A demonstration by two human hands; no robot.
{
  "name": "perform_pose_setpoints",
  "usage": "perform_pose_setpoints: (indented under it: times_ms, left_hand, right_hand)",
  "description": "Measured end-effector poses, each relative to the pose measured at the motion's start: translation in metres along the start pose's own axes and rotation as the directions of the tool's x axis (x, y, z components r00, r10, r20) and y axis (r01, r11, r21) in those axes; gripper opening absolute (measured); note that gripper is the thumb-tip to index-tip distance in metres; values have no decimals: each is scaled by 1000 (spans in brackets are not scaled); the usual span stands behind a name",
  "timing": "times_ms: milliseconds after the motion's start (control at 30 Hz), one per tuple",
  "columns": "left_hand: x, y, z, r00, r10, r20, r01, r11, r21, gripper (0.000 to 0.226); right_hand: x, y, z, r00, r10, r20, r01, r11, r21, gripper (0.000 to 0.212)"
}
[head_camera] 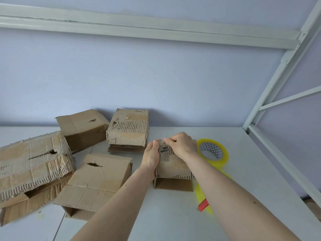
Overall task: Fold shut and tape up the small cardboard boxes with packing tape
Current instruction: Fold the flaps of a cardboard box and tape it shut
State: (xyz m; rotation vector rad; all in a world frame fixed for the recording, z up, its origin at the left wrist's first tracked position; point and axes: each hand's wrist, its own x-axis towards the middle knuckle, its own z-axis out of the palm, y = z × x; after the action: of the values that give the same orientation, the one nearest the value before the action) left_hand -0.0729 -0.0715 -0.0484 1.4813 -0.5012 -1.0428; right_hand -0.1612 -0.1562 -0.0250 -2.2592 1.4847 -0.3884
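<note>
A small worn cardboard box [173,173] stands on the white table [173,214] in front of me. My left hand [151,156] grips its top left edge, the fingers curled round the torn flap. My right hand [182,145] pinches the top of the same flap from the right. A roll of yellowish packing tape [212,150] lies flat just right of my right hand. A second yellow tape roll [201,193] is partly hidden under my right forearm, with a red-handled cutter [203,206] beside it.
Several other cardboard boxes lie to the left: a torn one [127,129] behind, a tilted one [83,127] at the back, a flat one [97,181] near me, a big crushed one [33,167] far left. A white metal frame [278,80] rises at right.
</note>
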Motion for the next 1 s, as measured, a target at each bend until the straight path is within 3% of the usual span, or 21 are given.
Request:
perform_pose_setpoints:
  times_ms: [167,333,400,600,667,733,867,1000]
  left_hand:
    - [-1,0,0,1000,15,-3,-15,1000,10,32]
    - [-8,5,-5,1000,-10,-4,9,996,-87,54]
    - [-13,2,-6,999,-1,-38,-5,990,-138,55]
    - [-42,-23,-13,992,102,-72,-112,982,-154,21]
    - [-45,-33,-16,993,100,-67,-110,980,-166,23]
    - [-46,-40,-18,991,112,-70,-123,977,-173,26]
    - [-48,-47,-20,985,165,-53,-171,978,-122,32]
    - [-49,-53,-24,985,170,-16,-170,967,-189,38]
  right_hand:
    - [-5,6,-19,969,-88,233,125,981,-148,50]
    - [-24,14,-52,861,-153,485,292,930,-224,105]
    - [-31,16,-54,836,-173,521,373,876,-307,127]
    - [-38,16,-42,832,-200,518,457,775,-436,149]
    - [-42,13,-37,846,-227,483,475,733,-486,141]
    - [-43,10,-36,849,-267,456,489,724,-487,118]
    - [-39,-1,-53,815,-178,552,431,823,-371,109]
    - [-35,-12,-69,794,-198,575,367,910,-194,65]
